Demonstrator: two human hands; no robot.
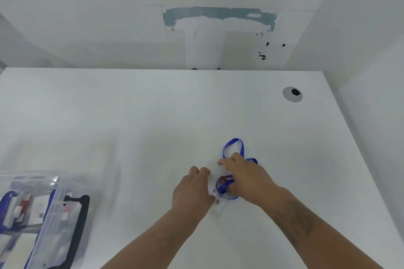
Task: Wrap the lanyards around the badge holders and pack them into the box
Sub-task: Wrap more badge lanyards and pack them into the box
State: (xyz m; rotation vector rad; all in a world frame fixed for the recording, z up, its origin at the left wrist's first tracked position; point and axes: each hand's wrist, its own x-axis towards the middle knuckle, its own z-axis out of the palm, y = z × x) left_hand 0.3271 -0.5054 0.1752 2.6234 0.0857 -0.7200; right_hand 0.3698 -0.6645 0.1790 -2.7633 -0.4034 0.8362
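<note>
No brand, label or writing can be read anywhere; the small grey squares and the red patch on the badge holder [218, 197] are too blurred to make out. The holder itself is a clear sleeve lying on the white table [153, 116], mostly covered by the two hands, so only its lower corner and a strip of its face show.

The left hand [193, 190] rests on the holder's left side with fingers curled, thumb pressed against the sleeve; it pins the holder down. The right hand [246, 178] reaches over from the right, its fingers closed around the blue lanyard [234, 146], with one turn of the strap looped over a finger just above the holder (how many turns are already around the sleeve cannot be told). A free loop of lanyard sticks out beyond the right hand, and a short bit shows at its far side.

At the lower left, well apart from the hands, sits a clear plastic box [50, 209] with a black handle, cut off by the frame edge. Inside it are blurred blue straps and white cards with red marks.

A round grey cable hole [292, 94] sits near the table's far right corner.
</note>
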